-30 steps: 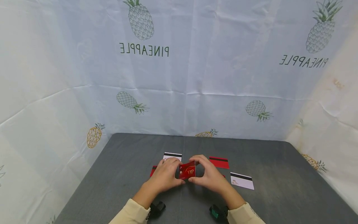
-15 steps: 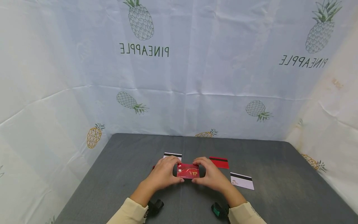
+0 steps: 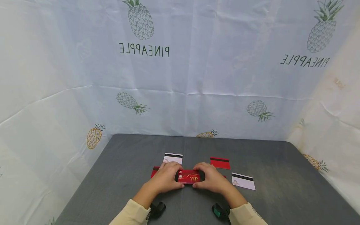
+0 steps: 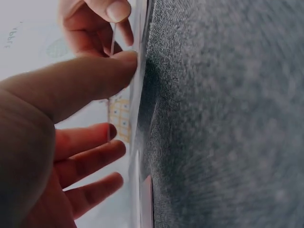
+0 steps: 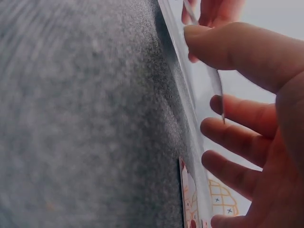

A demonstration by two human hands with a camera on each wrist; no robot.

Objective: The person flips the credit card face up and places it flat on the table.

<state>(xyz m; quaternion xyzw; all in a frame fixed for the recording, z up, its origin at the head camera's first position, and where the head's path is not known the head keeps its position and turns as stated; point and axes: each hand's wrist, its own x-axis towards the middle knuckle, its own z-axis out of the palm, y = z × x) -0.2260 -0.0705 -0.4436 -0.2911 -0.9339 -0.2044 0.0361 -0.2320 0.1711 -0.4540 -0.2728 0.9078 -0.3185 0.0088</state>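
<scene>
A red VIP card (image 3: 189, 177) with gold lettering is held between both hands, long side running left to right. My left hand (image 3: 164, 179) pinches its left end, thumb on the near edge and fingers on the far edge. At the opposite end my right hand (image 3: 212, 178) has the same grip. The card's thin edge (image 5: 219, 88) shows in the right wrist view, with a gap between it and the dark table surface. Fingers of both hands other than those on the card spread loosely in the wrist views.
On the grey table (image 3: 140, 147) lie a white striped card (image 3: 172, 158) behind the left hand, a red striped card (image 3: 220, 163) behind the right, and another white card (image 3: 243, 181) farther right. A red card (image 3: 154, 171) is partly hidden by the left hand. Pineapple-print curtain (image 3: 185, 115) surrounds the table.
The VIP card was slanted and partly turned a second ago, then came square to the view. Since then both hands have lowered it slightly, and it looks flatter.
</scene>
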